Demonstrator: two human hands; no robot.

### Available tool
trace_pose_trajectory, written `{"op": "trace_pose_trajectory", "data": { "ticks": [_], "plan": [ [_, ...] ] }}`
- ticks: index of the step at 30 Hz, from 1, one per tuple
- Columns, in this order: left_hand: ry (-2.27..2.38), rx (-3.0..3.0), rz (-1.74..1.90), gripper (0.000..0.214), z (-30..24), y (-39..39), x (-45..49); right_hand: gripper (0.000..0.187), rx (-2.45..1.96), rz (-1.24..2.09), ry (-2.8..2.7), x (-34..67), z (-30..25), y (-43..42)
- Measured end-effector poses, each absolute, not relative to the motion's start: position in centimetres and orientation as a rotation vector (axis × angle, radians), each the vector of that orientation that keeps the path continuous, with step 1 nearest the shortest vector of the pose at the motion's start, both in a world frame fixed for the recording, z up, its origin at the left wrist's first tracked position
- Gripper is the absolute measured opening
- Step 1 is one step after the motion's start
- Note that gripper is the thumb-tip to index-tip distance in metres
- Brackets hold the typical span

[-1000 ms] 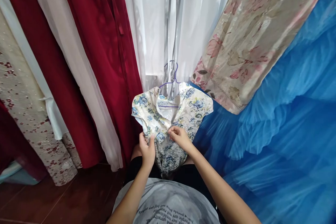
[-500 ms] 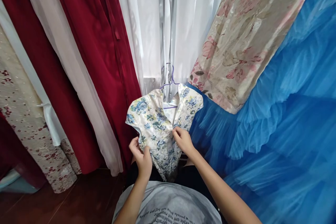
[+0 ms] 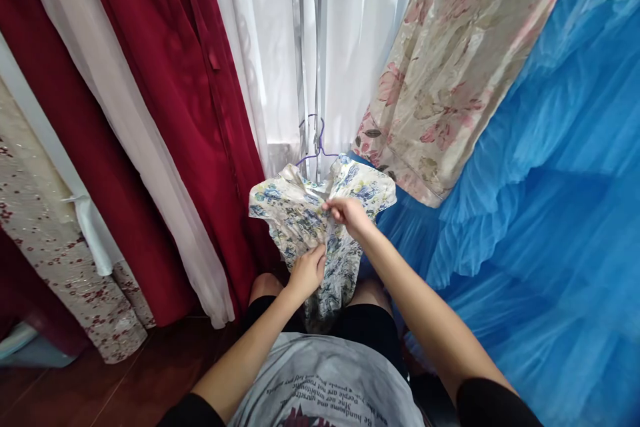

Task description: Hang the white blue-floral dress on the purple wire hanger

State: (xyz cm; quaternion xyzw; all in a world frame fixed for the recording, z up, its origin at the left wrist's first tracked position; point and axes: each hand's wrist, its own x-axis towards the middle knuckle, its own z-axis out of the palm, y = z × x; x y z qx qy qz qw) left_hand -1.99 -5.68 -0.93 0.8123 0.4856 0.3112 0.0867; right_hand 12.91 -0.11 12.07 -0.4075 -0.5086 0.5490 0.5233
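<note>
A small cream dress with blue flowers (image 3: 293, 213) hangs on a purple wire hanger (image 3: 316, 147) from a metal rack pole. My right hand (image 3: 350, 215) pinches the dress front just below the collar opening. Lower down, my left hand (image 3: 307, 272) is closed on the fabric at the dress's middle. The lower part of the dress droops between my knees.
Dark red gowns (image 3: 165, 100) and white sheer cloth (image 3: 265, 47) hang at left and centre. A pink-flowered beige garment (image 3: 450, 60) hangs at upper right, above a big blue tulle skirt (image 3: 540, 227). Wooden floor (image 3: 100, 387) shows at lower left.
My right hand has risen from the dress's waist to near the collar. My left hand has shifted right toward the middle of the dress. The two front edges have come together.
</note>
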Motion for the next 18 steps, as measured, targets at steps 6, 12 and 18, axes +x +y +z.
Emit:
{"op": "trace_pose_trajectory", "data": {
  "ticks": [6,12,18],
  "plan": [
    [1.398,2.539,0.675,0.021,1.2,-6.1,-5.1,0.015,-0.778,1.363,-1.052,11.7,19.1,3.7],
    [1.233,2.338,1.416,0.036,10.5,-1.8,-6.3,0.018,-0.771,1.291,-1.128,11.3,17.4,1.0],
    [1.015,2.648,1.435,0.016,18.7,1.8,-4.1,0.019,-0.733,1.130,-1.214,11.8,16.4,0.5]
  ]
}}
